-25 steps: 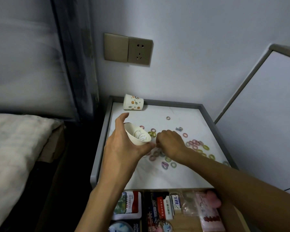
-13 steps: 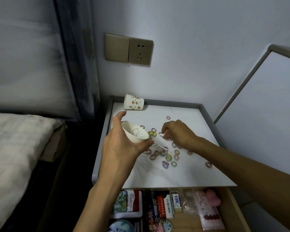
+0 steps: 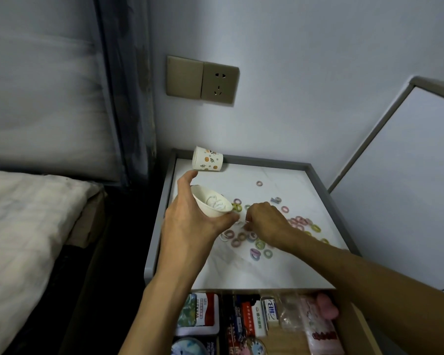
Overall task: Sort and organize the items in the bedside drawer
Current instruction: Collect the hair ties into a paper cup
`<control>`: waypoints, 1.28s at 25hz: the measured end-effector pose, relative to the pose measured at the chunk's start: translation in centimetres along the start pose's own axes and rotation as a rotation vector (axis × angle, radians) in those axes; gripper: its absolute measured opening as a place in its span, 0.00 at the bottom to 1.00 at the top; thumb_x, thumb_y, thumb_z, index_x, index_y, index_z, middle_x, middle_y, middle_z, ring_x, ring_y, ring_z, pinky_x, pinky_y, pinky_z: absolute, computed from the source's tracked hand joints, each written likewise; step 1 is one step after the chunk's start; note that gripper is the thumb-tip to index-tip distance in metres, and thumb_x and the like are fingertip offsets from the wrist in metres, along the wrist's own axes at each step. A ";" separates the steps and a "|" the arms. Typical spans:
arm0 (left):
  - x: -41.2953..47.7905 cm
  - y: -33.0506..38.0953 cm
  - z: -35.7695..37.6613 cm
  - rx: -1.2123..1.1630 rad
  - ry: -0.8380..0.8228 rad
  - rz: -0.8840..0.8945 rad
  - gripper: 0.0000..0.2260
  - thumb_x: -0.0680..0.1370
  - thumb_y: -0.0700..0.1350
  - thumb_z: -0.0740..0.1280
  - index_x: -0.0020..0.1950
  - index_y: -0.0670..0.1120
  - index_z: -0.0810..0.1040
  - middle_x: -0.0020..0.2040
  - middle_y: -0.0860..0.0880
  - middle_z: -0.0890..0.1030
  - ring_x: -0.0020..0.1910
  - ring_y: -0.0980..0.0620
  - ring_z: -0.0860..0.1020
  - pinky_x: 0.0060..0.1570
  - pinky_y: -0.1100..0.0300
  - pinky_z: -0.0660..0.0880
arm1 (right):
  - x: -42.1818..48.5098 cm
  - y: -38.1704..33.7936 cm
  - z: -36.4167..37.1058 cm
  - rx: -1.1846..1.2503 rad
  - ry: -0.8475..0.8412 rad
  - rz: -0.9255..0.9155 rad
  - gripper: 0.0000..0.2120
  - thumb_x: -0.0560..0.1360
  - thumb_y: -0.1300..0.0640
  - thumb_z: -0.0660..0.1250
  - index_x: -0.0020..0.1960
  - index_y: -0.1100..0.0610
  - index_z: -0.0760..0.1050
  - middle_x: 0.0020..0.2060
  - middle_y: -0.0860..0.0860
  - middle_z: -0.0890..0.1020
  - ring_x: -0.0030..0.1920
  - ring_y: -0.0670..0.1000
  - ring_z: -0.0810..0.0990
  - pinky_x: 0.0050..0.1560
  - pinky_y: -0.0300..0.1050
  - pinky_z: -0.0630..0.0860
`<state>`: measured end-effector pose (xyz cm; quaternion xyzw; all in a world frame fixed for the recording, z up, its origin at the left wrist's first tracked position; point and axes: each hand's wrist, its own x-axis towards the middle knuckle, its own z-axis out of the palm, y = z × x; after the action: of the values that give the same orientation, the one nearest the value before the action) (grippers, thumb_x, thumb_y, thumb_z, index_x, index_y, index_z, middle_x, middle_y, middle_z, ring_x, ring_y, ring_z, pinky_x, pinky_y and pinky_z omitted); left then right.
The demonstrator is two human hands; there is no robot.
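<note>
- While the left hand [image 3: 190, 226] grips a small white cup [image 3: 212, 204], thumb over the far rim and fingers curled under the base, the cup tilts with its mouth toward 3 o'clock.
- At 3 o'clock of the cup, just beside it, the right hand [image 3: 263, 221] is curled knuckles-up, fingertips down among the hair ties [image 3: 260, 244]; whether they pinch 1 I cannot tell.
- Ties lie scattered on the nightstand top [image 3: 241, 272], thickest from 3 to 6 o'clock of the right hand, with 1 pink tie [image 3: 259, 183] apart at 12 o'clock.
- Another cup, the patterned cup [image 3: 207, 162], lies on its side at the top's 11 o'clock corner.
- At 6 o'clock the drawer [image 3: 358, 329] stands open, packed with boxes and packets.
</note>
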<state>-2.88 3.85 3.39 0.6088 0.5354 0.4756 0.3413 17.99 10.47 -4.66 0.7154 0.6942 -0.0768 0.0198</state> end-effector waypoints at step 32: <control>-0.4 -0.6 -1.7 -0.026 -0.020 0.021 0.42 0.63 0.50 0.81 0.71 0.59 0.63 0.47 0.67 0.71 0.46 0.64 0.74 0.38 0.76 0.69 | 0.5 1.9 -7.6 0.017 0.026 -0.308 0.11 0.73 0.63 0.73 0.53 0.54 0.83 0.49 0.49 0.83 0.48 0.45 0.80 0.44 0.28 0.69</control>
<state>-4.66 3.39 3.29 0.6145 0.5196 0.4798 0.3495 20.48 11.90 2.67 0.6017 0.7951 -0.0755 -0.0074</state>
